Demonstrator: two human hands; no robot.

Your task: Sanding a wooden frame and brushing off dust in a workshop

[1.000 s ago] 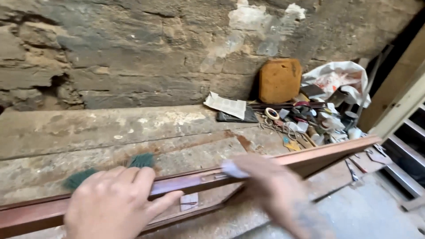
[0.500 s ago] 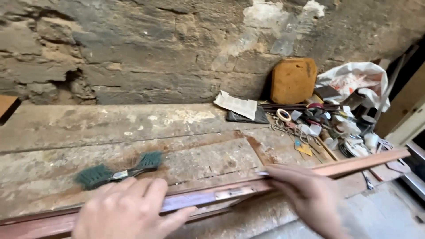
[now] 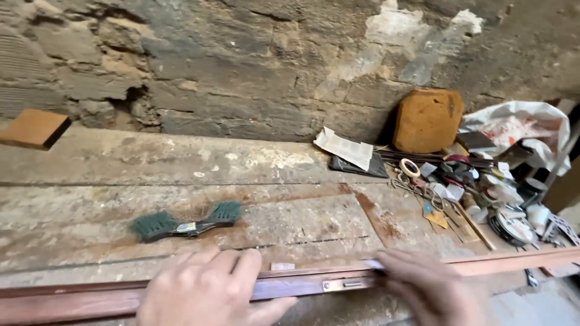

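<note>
The long reddish-brown strip (image 3: 513, 261) lay along the near edge of the desk (image 3: 121, 163), running from the lower left up toward the right, with a small metal fitting (image 3: 343, 284) set in its face. Your left hand (image 3: 208, 290) lay flat over it, fingers spread, pressing rather than clasping. Your right hand (image 3: 432, 288) rested on it just past the fitting, blurred, so I could not tell whether its grip was closed. Just behind the strip sat a double-ended green-bristled brush (image 3: 184, 222) on the worn, rust-stained planks. Farther right, a clutter of tape rolls, scraps and small tools (image 3: 471, 193) crowded the desk's end, beside folded paper (image 3: 345, 148), a rough orange block (image 3: 428, 119) and a white plastic bag (image 3: 525, 130). A rough stone wall (image 3: 241, 60) stood behind.
</note>
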